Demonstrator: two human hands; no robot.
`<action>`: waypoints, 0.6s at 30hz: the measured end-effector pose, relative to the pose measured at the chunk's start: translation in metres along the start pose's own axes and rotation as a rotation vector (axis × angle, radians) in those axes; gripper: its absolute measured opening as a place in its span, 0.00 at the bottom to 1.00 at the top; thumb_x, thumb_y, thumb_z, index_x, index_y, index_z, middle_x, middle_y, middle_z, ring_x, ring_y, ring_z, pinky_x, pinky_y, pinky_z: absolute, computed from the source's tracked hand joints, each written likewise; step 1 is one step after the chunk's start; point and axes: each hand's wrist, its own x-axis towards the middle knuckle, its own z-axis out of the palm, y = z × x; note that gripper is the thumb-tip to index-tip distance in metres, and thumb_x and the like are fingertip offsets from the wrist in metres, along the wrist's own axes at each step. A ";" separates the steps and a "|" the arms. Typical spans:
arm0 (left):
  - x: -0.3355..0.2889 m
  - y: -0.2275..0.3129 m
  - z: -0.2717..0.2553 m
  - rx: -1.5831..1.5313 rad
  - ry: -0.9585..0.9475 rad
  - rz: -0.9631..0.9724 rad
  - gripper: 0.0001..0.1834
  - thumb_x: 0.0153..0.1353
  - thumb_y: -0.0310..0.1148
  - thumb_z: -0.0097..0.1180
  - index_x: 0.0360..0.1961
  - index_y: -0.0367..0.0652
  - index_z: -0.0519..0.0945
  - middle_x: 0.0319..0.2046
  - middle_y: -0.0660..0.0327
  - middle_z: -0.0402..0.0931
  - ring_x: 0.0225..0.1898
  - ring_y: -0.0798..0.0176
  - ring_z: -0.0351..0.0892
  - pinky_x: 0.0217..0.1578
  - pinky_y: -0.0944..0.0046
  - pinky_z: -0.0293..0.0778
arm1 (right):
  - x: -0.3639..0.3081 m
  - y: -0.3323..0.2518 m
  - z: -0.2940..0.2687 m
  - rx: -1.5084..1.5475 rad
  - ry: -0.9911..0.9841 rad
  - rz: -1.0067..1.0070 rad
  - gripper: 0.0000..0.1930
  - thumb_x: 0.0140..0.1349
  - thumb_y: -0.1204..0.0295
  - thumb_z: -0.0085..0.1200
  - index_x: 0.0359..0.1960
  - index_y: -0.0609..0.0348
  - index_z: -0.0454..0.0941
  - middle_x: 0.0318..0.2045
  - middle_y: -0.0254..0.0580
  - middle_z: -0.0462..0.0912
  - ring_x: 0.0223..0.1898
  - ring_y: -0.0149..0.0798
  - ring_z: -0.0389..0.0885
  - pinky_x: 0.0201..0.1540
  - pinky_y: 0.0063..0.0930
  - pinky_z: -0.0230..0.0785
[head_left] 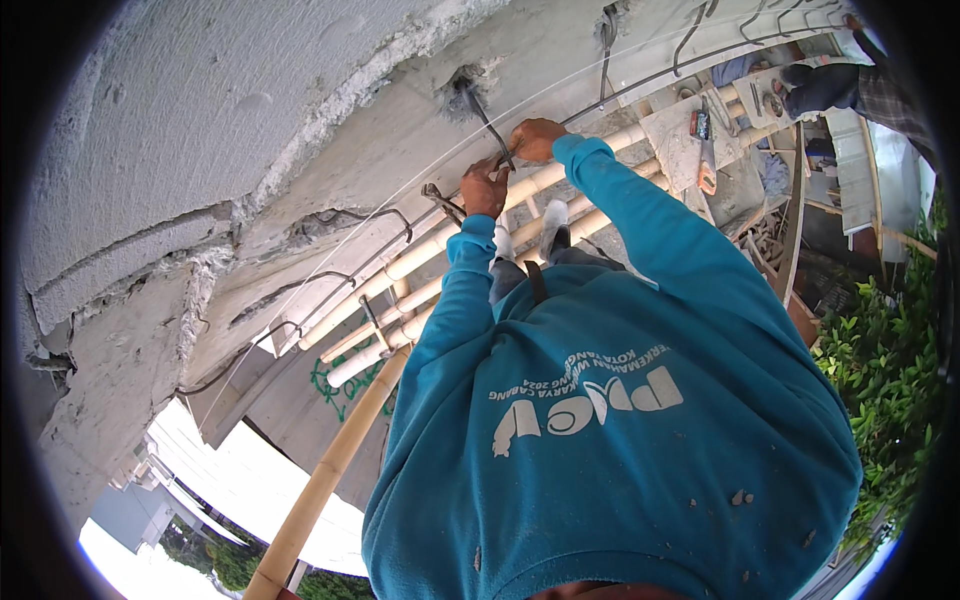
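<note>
- Two bare hands work at one bent steel rod, and from my remote station I take that rod (488, 120) as my landmark.
- The rod comes out of a rough hole (464, 84) in the concrete wall (230, 110) and slants down to its lower end, right at the fingers.
- I see the left hand (484, 189) just below the rod's lower end, fingers bunched together against it; whether they clamp it or only touch it, I cannot tell.
- I have the right hand (537, 139) just right of the same end, fingers curled in; they hide their own grip, so I cannot tell what they close on.
- A dark metal piece (445, 202) sits left of and below the rod, near the left wrist; its kind is unclear to me.
- Right of the rod, a long bar (605, 103) runs along the wall away from the right hand, with more hooks (688, 40) farther off.
- Below the rod I see bamboo poles (405, 262).
- Well right of the rod, a tool with an orange handle (707, 180) lies by a board (672, 145).
- Farthest right of the rod, I catch another person's leg (830, 88), with leaves (880, 370) lower down.
</note>
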 end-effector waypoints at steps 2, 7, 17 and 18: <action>-0.003 -0.005 0.001 0.059 0.031 0.080 0.22 0.48 0.36 0.67 0.47 0.45 0.82 0.37 0.53 0.81 0.41 0.48 0.79 0.44 0.54 0.74 | 0.000 0.000 -0.001 0.011 -0.044 -0.020 0.16 0.48 0.65 0.57 0.42 0.47 0.84 0.40 0.45 0.85 0.44 0.46 0.82 0.51 0.37 0.72; -0.004 0.005 0.005 0.082 0.048 0.084 0.26 0.46 0.38 0.68 0.49 0.45 0.81 0.34 0.55 0.79 0.39 0.50 0.78 0.43 0.53 0.73 | 0.007 0.019 0.010 -0.023 0.012 -0.112 0.19 0.46 0.64 0.60 0.44 0.47 0.83 0.42 0.46 0.84 0.46 0.47 0.81 0.51 0.36 0.72; -0.014 0.004 0.021 0.125 0.179 0.066 0.21 0.50 0.41 0.65 0.46 0.47 0.82 0.35 0.55 0.80 0.40 0.53 0.76 0.47 0.54 0.67 | 0.006 0.018 0.020 -0.049 0.121 -0.102 0.14 0.54 0.64 0.54 0.43 0.45 0.83 0.43 0.44 0.84 0.47 0.47 0.81 0.52 0.39 0.72; -0.014 0.004 0.021 0.124 0.176 0.050 0.21 0.51 0.41 0.65 0.46 0.45 0.82 0.37 0.54 0.80 0.42 0.51 0.76 0.48 0.53 0.67 | 0.007 0.017 0.021 -0.048 0.121 -0.091 0.14 0.55 0.65 0.53 0.43 0.45 0.83 0.43 0.44 0.84 0.47 0.47 0.80 0.52 0.39 0.72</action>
